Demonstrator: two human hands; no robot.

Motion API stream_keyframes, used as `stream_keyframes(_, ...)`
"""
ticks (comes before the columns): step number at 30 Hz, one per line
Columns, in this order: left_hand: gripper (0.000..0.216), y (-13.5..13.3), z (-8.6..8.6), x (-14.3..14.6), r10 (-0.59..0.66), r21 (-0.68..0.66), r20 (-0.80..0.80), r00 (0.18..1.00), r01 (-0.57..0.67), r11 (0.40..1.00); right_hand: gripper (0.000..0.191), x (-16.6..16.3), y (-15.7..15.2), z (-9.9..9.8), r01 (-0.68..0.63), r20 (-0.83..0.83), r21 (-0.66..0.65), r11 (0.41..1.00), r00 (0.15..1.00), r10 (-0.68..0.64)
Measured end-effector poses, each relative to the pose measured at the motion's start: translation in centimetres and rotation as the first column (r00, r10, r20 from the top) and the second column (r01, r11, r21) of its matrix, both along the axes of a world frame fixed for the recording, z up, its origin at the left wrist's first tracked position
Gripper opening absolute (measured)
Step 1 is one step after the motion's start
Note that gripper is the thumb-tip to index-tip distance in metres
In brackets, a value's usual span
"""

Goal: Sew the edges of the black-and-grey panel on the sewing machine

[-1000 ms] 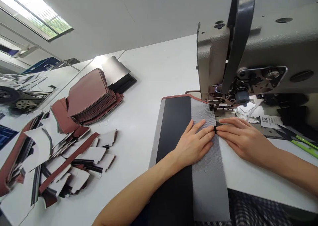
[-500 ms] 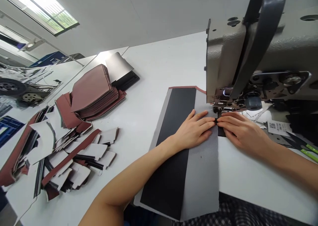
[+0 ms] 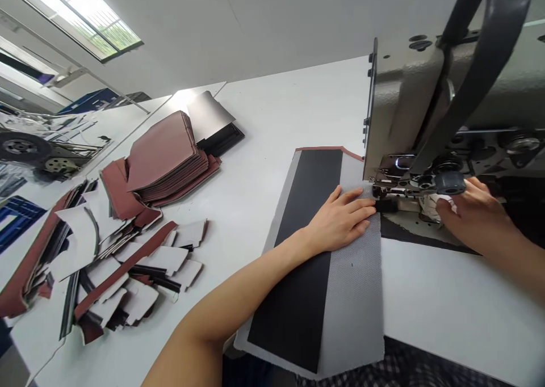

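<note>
The left hand [image 3: 338, 219] lies open and flat on the grey-and-black fabric panel [image 3: 353, 296], which rests on the table [image 3: 460, 313] with its far edge at the presser foot [image 3: 385, 191] of the sewing machine [image 3: 404, 109]. The right hand [image 3: 479, 217] is curled beyond the foot, partly hidden by a black knob [image 3: 450, 183]; its grip cannot be determined. Stacked maroon-backed pieces [image 3: 164, 160] lie to the left.
</note>
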State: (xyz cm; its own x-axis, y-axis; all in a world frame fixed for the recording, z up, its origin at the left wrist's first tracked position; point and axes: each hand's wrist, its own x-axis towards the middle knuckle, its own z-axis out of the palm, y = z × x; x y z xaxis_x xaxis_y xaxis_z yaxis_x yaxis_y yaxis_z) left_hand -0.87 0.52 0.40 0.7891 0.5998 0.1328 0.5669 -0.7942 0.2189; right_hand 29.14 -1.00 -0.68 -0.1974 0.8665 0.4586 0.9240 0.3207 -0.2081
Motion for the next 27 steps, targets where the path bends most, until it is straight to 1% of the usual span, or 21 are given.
stream_keyframes(2,0.039,0.0,0.0,0.0,-0.004,0.012,-0.004,1.0,0.004,1.0,0.016,-0.2,0.4,0.1,0.006,-0.032,0.0,1.0,0.999,-0.006)
stream_keyframes(4,0.039,0.0,-0.1,0.0,-0.006,0.016,-0.011,1.0,0.006,1.0,0.016,-0.6,0.0,0.6,0.027,-0.064,0.02,0.999,0.998,-0.025)
stream_keyframes(7,0.039,-0.1,0.0,0.0,-0.002,0.017,-0.015,1.0,0.003,1.0,0.016,-0.8,-1.5,1.3,0.02,-0.077,0.157,0.987,0.997,-0.008)
stream_keyframes(8,0.039,-0.1,0.1,0.0,-0.002,0.019,-0.015,1.0,0.002,1.0,0.018,-0.9,-2.1,1.4,-0.029,-0.065,0.212,0.977,0.997,0.044)
stream_keyframes(9,0.038,-0.1,0.1,0.0,-0.002,0.02,-0.016,1.0,0.002,1.0,0.021,-1.0,-2.6,1.4,-0.117,-0.042,0.25,0.961,0.99,0.132)
stream_keyframes(10,0.038,-0.1,0.1,0.0,-0.002,0.022,-0.017,1.0,0.002,1.0,0.026,-1.3,-3.0,1.3,-0.232,-0.01,0.259,0.937,0.97,0.243)
stream_keyframes(12,0.038,0.0,0.1,0.0,-0.001,0.023,-0.018,1.0,0.002,1.0,0.037,-2.0,-3.3,0.8,-0.449,0.04,0.185,0.874,0.892,0.449)
stream_keyframes(13,0.038,0.0,0.0,-0.1,0.0,0.024,-0.018,1.0,0.001,1.0,0.042,-2.5,-3.2,0.6,-0.515,0.05,0.127,0.848,0.857,0.513)
stream_keyframes(14,0.038,0.0,0.0,-0.1,0.002,0.026,-0.017,1.0,-0.001,1.0,0.044,-2.9,-3.0,0.3,-0.539,0.047,0.07,0.839,0.842,0.537)
stream_keyframes(16,0.038,0.0,-0.2,-0.1,0.004,0.032,-0.012,1.0,-0.004,0.999,0.044,-3.7,-2.2,-0.2,-0.538,0.035,-0.005,0.843,0.842,0.538)
stream_keyframes(17,0.038,0.0,-0.3,-0.1,0.004,0.035,-0.007,1.0,-0.004,0.999,0.043,-3.9,-1.8,-0.4,-0.536,0.029,-0.022,0.844,0.843,0.536)
stream_keyframes(21,0.039,0.3,-0.5,-0.2,-0.001,0.036,0.015,1.0,0.0,0.999,0.037,-4.2,-1.0,-0.9,-0.534,0.003,-0.021,0.845,0.845,0.534)
stream_keyframes(27,0.037,2.2,-0.2,0.3,0.01,0.038,0.004,1.0,-0.01,0.999,0.037,-4.4,-0.4,-1.1,-0.412,-0.024,-0.014,0.911,0.911,0.411)
